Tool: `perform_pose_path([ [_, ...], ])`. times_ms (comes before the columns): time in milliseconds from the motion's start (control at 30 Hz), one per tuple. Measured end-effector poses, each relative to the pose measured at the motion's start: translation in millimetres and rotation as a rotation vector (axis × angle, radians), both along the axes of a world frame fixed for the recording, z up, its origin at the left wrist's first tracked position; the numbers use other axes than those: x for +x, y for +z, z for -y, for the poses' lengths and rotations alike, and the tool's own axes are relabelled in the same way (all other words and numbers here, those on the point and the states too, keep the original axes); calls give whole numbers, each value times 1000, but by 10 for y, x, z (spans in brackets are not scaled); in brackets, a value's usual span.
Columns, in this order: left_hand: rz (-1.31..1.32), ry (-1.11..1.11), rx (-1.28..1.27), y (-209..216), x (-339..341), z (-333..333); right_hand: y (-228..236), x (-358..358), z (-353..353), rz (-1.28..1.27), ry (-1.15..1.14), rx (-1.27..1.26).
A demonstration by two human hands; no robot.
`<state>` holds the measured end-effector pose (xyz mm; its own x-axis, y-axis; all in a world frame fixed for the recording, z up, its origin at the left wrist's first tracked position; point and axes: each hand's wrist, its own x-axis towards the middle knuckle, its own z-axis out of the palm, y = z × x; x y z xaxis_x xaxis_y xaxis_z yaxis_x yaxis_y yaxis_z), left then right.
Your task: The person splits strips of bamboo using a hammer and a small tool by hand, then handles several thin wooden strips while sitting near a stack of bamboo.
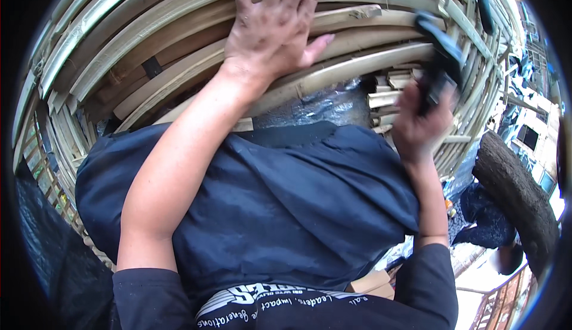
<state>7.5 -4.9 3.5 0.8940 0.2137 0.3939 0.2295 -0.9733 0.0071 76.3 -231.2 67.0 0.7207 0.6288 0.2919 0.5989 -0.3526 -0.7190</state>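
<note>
My left hand (271, 29) lies flat with its fingers spread on long split-bamboo slats (161, 23), which run side by side across the far part of the view. Over to the right, my right hand (422, 118) is closed around a black tool (442, 62). Motion smears both the hand and the tool, so I cannot tell its exact kind. Its upper end shows a bluish sheen and hangs close to the slat ends. My dark-clothed legs (286, 193) are bent below the slats.
Shiny dark plastic sheeting (322, 108) shows between my knees and the slats. A dark handle-like thing (484, 5) hangs at the upper right. A thick tree trunk (513, 175) stands on the right, with a person in dark clothes (485, 217) beside it. Dark sheeting (53, 240) covers the lower left.
</note>
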Motion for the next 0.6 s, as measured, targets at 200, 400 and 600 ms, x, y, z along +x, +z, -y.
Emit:
perform_pose_path([
  [200,-56,-2,3,-3,-10,-39,-150,126,-56,264,78,-281],
  [400,-53,-38,-43,-20,-9,-6,-95,88,47,42,13,-59],
  [600,-8,-28,-39,-8,-6,-28,-57,32,82,-83,98,405],
])
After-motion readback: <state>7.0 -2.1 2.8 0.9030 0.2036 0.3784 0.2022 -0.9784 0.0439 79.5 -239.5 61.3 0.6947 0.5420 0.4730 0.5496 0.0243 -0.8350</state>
